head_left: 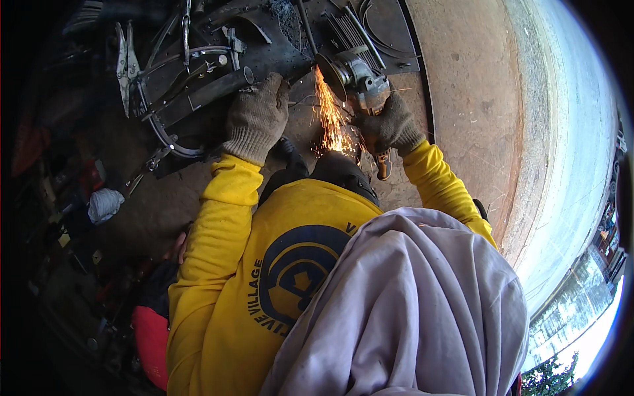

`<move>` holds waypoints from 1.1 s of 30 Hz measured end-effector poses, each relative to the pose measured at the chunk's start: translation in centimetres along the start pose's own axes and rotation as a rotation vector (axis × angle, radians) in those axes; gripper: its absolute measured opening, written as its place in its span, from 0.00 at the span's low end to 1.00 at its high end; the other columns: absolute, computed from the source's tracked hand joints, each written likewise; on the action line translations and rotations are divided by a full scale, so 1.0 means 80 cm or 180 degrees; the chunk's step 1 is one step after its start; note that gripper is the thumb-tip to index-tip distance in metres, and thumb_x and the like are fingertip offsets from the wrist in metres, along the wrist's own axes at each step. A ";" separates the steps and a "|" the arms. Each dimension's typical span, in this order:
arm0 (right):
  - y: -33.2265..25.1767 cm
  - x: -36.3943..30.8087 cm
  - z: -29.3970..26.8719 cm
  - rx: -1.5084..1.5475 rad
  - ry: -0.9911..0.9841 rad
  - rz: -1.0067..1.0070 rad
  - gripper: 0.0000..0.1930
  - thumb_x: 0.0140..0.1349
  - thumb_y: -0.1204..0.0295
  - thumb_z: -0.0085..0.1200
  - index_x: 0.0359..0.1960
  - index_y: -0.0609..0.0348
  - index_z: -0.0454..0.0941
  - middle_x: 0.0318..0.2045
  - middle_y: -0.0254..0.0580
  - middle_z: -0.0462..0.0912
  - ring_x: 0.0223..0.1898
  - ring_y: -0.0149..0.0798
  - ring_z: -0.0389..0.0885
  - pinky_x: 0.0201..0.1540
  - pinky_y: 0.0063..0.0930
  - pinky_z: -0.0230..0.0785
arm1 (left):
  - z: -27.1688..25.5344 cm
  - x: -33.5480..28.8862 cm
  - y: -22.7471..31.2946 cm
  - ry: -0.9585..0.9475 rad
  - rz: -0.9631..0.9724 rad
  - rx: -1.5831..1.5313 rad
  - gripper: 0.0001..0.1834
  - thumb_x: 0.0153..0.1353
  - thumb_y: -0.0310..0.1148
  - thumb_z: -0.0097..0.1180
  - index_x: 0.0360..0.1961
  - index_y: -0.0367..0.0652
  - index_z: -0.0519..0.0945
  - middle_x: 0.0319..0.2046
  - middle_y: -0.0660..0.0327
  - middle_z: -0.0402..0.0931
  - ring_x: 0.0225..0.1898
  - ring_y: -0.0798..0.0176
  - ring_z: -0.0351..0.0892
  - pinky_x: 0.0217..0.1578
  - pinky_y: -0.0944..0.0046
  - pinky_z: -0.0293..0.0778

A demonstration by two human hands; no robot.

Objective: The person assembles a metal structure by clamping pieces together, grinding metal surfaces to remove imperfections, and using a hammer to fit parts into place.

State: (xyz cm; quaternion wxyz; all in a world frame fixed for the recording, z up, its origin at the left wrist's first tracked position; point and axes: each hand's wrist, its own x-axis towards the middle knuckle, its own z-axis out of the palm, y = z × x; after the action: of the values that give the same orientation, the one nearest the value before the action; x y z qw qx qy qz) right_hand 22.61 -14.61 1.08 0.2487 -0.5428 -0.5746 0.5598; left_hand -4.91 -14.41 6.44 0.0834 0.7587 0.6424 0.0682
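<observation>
My right hand (396,125), in a grey-brown knit glove, is closed round the rear body of an angle grinder (371,86). The grinder's disc (332,78) meets the end of a thin metal rod (308,30) at the edge of the dark metal table (422,86). Orange sparks (330,119) stream from there toward my legs. My left hand (257,119), gloved alike, lies left of the sparks at the table's near edge. Its fingers are curled, and what they hold, if anything, is hidden.
Left on the table are locking pliers (124,69), a curved metal frame (153,122) and a metal tube (221,86). Behind the grinder lie a bundle of thin rods (350,32) and bent wire. A white bag (105,204) sits among clutter at lower left.
</observation>
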 end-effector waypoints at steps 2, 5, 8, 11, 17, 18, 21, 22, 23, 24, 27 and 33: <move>-0.001 0.002 0.000 0.0063 -0.0028 -0.0061 0.37 0.44 0.61 0.74 0.56 0.60 0.72 0.48 0.49 0.83 0.49 0.44 0.81 0.56 0.38 0.72 | 0.000 0.000 0.000 0.0024 -0.0013 -0.0020 0.09 0.70 0.39 0.51 0.39 0.47 0.77 0.27 0.50 0.81 0.29 0.45 0.83 0.28 0.52 0.79; -0.002 0.006 0.000 0.0198 0.0000 -0.0083 0.38 0.43 0.63 0.75 0.57 0.61 0.71 0.49 0.49 0.82 0.50 0.45 0.81 0.56 0.38 0.72 | -0.002 0.000 0.002 0.0039 -0.0070 -0.0074 0.11 0.70 0.43 0.50 0.36 0.49 0.76 0.25 0.51 0.81 0.28 0.44 0.83 0.28 0.50 0.79; -0.001 0.008 -0.003 0.0098 -0.0156 -0.0025 0.39 0.43 0.64 0.75 0.58 0.62 0.70 0.49 0.49 0.81 0.51 0.45 0.80 0.57 0.38 0.72 | -0.001 0.001 0.001 0.0062 -0.0037 -0.0135 0.11 0.70 0.44 0.50 0.37 0.50 0.76 0.25 0.51 0.81 0.28 0.44 0.83 0.28 0.50 0.80; 0.003 0.010 -0.003 0.0039 0.0014 -0.0112 0.39 0.43 0.65 0.73 0.59 0.62 0.69 0.50 0.49 0.81 0.51 0.45 0.80 0.57 0.38 0.72 | 0.001 0.000 -0.002 0.0058 0.0031 -0.0058 0.11 0.70 0.43 0.50 0.38 0.49 0.76 0.26 0.51 0.81 0.29 0.44 0.83 0.28 0.50 0.80; -0.020 0.005 -0.012 0.0047 -0.0123 -0.0147 0.36 0.47 0.64 0.73 0.59 0.60 0.71 0.50 0.44 0.81 0.50 0.39 0.79 0.55 0.35 0.71 | -0.004 -0.001 0.001 -0.0031 -0.0014 0.0073 0.10 0.71 0.41 0.50 0.40 0.48 0.77 0.29 0.52 0.81 0.28 0.46 0.83 0.28 0.54 0.79; -0.020 0.004 -0.013 -0.0083 -0.0098 -0.0057 0.36 0.47 0.64 0.72 0.58 0.60 0.72 0.49 0.44 0.81 0.50 0.39 0.79 0.55 0.35 0.72 | -0.003 -0.001 0.000 -0.0023 -0.0019 0.0078 0.10 0.71 0.41 0.50 0.40 0.48 0.77 0.29 0.52 0.81 0.28 0.46 0.83 0.28 0.54 0.79; -0.004 0.002 -0.010 -0.0140 -0.0017 0.0076 0.34 0.46 0.65 0.72 0.56 0.60 0.73 0.47 0.42 0.82 0.48 0.38 0.80 0.54 0.35 0.72 | -0.002 -0.003 -0.007 0.0003 -0.0063 -0.0091 0.11 0.71 0.42 0.50 0.42 0.48 0.77 0.31 0.49 0.81 0.28 0.45 0.83 0.27 0.54 0.79; 0.005 0.001 -0.009 -0.0074 0.0044 0.0144 0.33 0.46 0.65 0.71 0.56 0.60 0.73 0.45 0.41 0.82 0.46 0.38 0.80 0.52 0.35 0.73 | -0.003 -0.005 -0.009 -0.0008 -0.0133 -0.0261 0.11 0.72 0.42 0.50 0.43 0.48 0.77 0.31 0.50 0.82 0.27 0.46 0.83 0.27 0.54 0.79; 0.008 -0.001 -0.008 -0.0061 0.0057 0.0125 0.33 0.46 0.65 0.71 0.56 0.60 0.73 0.45 0.41 0.82 0.46 0.38 0.80 0.52 0.35 0.73 | -0.011 -0.003 -0.007 -0.0021 -0.0191 -0.0427 0.11 0.72 0.42 0.49 0.43 0.48 0.77 0.32 0.52 0.82 0.27 0.48 0.84 0.27 0.55 0.79; 0.010 -0.005 -0.007 -0.0029 0.0143 0.0226 0.32 0.47 0.66 0.70 0.55 0.60 0.74 0.43 0.40 0.83 0.44 0.37 0.81 0.51 0.34 0.74 | -0.021 -0.002 -0.005 -0.0010 -0.0176 -0.0408 0.11 0.72 0.42 0.49 0.43 0.48 0.77 0.32 0.52 0.82 0.27 0.48 0.84 0.27 0.55 0.79; 0.032 -0.012 -0.005 0.0369 0.0218 0.0356 0.32 0.47 0.67 0.71 0.55 0.60 0.73 0.44 0.43 0.84 0.45 0.39 0.82 0.51 0.34 0.74 | -0.058 -0.005 0.009 -0.0991 -0.1548 -0.2591 0.09 0.72 0.38 0.51 0.44 0.46 0.78 0.33 0.56 0.83 0.31 0.53 0.85 0.31 0.56 0.81; 0.059 -0.026 -0.009 0.0706 0.0507 0.0339 0.31 0.48 0.68 0.71 0.55 0.60 0.72 0.45 0.39 0.83 0.44 0.35 0.81 0.49 0.32 0.75 | -0.072 -0.001 0.008 -0.0666 -0.1764 -0.6076 0.09 0.70 0.31 0.54 0.47 0.39 0.79 0.44 0.52 0.83 0.51 0.48 0.83 0.58 0.44 0.78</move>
State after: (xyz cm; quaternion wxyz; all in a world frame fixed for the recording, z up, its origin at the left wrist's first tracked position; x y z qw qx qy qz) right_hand 25.46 -17.28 -2.39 0.3220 -0.5844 -0.4581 0.5873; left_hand -5.54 -14.41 12.24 0.7271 0.1996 0.4623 0.4667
